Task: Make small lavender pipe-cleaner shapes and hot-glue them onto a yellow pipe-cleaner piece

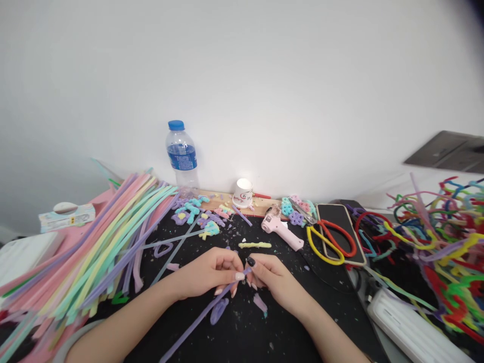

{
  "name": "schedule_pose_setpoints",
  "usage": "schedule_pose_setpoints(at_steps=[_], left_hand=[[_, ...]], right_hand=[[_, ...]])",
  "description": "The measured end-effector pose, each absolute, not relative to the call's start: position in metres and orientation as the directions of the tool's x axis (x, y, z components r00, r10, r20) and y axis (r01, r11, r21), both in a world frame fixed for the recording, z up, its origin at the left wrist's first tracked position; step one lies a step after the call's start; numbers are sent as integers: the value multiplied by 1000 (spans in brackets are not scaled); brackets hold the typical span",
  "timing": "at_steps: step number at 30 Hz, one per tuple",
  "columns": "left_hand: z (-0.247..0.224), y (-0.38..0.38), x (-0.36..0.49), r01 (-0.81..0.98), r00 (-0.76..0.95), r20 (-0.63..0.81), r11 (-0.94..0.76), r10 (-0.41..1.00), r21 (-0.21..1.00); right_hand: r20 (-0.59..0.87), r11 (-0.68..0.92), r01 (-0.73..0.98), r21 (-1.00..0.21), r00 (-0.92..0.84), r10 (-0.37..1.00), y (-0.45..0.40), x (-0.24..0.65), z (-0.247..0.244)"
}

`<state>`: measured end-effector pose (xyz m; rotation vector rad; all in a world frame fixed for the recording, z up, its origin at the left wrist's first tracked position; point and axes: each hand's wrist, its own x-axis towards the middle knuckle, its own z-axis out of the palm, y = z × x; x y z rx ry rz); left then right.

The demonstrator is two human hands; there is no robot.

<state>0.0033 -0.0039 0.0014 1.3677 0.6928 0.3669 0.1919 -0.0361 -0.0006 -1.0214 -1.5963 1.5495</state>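
A purple pipe cleaner point(192, 327) runs from the front edge of the black mat up into my fingers. My left hand point(212, 272) pinches it between thumb and fingers. Close beside it, my right hand point(270, 277), with a dark thumbnail, pinches the upper end of the same purple piece. Below my left hand lies a purple loop point(218, 311); whether it joins the held piece is unclear. A short pale purple scrap point(260, 302) lies below my right hand, and a pale yellow twisted piece point(255, 245) lies beyond both hands.
Pastel pipe cleaners point(124, 237) are heaped at left, multicoloured ones point(446, 242) at right. Along the back stand a bottle point(182, 156) and paper cup point(242, 193). A pink glue gun point(283, 229), scissors point(333, 242), a phone point(335, 219) and a white power strip point(412, 327) lie at right.
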Motion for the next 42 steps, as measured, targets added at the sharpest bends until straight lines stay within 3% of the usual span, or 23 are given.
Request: schedule_pose_setpoints(at_steps=[11, 26, 34, 42], left_hand=[[0, -5, 3, 145, 743, -238, 197, 626, 970], [1, -4, 1, 163, 768, -287, 259, 572, 952], [1, -5, 2, 158, 777, -277, 252, 565, 955], [0, -5, 2, 152, 772, -274, 252, 574, 956]], right_hand=[[-60, 19, 169, -985, -452, 890, -38, 191, 0], [-63, -71, -1, -997, -454, 889, -35, 192, -5], [-2, 112, 209, -972, -481, 877, -38, 192, -4], [2, 176, 348, -921, -447, 894, -40, 188, -1]])
